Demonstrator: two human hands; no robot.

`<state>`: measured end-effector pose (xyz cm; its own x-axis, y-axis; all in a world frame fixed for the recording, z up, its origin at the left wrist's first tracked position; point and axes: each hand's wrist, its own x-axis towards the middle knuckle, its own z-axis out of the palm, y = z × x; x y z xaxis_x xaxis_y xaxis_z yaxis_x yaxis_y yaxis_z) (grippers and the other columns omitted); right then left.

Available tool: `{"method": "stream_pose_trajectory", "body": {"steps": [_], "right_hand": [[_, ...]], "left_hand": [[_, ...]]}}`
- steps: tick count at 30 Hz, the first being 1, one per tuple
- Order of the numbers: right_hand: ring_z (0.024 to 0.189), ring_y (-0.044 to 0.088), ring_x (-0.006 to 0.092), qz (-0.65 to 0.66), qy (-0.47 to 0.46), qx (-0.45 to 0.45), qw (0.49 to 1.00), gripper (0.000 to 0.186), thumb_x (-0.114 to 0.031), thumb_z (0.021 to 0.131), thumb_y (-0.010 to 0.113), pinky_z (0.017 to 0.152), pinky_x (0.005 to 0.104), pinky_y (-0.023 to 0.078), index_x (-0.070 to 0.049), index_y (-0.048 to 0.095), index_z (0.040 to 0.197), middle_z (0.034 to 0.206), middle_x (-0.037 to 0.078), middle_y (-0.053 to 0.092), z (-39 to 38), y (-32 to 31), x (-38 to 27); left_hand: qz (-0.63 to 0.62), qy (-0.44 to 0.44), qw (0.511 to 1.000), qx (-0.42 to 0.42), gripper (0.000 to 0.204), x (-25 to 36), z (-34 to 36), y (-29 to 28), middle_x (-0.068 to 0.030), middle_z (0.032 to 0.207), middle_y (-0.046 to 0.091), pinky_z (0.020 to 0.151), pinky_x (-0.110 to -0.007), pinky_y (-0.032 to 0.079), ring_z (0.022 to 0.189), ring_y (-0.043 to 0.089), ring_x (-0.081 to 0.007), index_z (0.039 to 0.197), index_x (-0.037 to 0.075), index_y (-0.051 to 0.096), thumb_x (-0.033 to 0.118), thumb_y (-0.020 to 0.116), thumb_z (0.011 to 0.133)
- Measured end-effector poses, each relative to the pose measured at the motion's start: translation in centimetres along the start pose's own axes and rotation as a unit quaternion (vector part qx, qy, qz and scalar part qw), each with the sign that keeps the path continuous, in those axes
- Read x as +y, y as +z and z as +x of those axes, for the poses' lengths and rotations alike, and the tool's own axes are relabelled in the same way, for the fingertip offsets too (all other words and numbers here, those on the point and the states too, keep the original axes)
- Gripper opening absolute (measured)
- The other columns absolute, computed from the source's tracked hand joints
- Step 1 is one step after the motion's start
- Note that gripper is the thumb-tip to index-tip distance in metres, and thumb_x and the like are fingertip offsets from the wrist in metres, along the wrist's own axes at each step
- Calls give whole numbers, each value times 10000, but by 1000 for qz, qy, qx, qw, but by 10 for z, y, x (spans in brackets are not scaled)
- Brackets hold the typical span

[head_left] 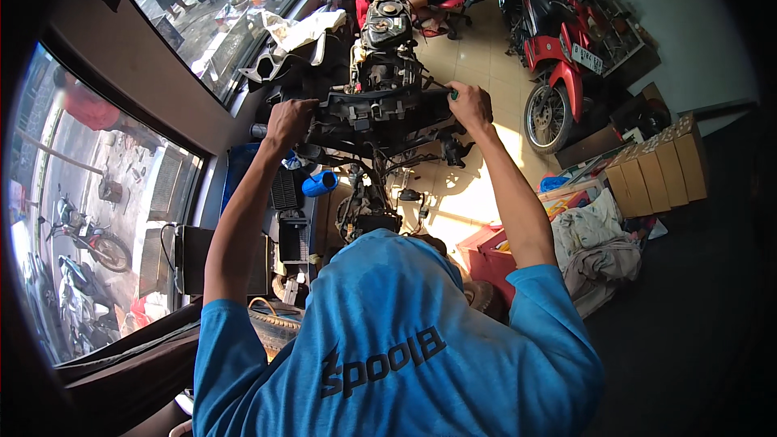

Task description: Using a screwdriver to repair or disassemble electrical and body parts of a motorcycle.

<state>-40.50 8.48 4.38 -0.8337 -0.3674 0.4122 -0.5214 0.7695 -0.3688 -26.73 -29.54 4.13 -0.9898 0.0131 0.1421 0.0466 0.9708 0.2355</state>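
from where i stand, the left hand (293, 123) is curled, knuckles up, at the left end of the dark crosspiece (372, 105) on a stripped motorbike (378, 73). its fingertips are hidden, so i cannot tell whether it grips the piece or just rests against it. the right hand (472, 107) is closed around a thin dark tool (453, 95) with a bit of green showing by the thumb, just beyond the crosspiece's right end.

the stripped motorbike stands toward the left edge of the tiled floor (477, 53), near the window wall, its bare frame and wiring between the two hands.

as for writing, there is bold black lettering across the blue shirt (380, 332), and a number plate (587, 58) with dark characters on the front of a red motorbike (558, 53), near the floor's right edge.

both arms reach well forward and wide apart, sleeves ending above the elbows. the forearms slant slightly inward toward the hands, which are nearly level with each other, the right a little farther forward.

brown boxes (660, 166) stand in a row on the right, near a heap of pale cloth (595, 235).
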Motion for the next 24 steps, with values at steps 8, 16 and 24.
{"method": "stream_pose_trajectory", "body": {"steps": [8,16,24], "right_hand": [[752,645,364,6,52,-40,998,220,-156,736,684,653,421,514,-123,707,953,757,163,658,-6,33,15],[830,664,349,-75,111,-127,983,240,-202,747,699,725,425,534,-162,722,983,865,156,692,4,39,8],[804,665,351,-137,77,-199,967,230,-200,761,695,723,418,535,-150,719,984,853,178,686,7,48,8]], "left_hand": [[-23,-26,999,-3,238,-8,21,14,-164,882,686,710,-423,537,783,666,-335,1028,171,721,178,605,820],[25,-4,996,-84,186,-18,42,24,-143,794,682,673,-418,537,742,661,-330,913,178,743,250,656,765],[15,30,992,-120,133,-24,49,42,-149,740,668,638,-416,539,712,661,-328,778,140,736,205,631,727]]}}
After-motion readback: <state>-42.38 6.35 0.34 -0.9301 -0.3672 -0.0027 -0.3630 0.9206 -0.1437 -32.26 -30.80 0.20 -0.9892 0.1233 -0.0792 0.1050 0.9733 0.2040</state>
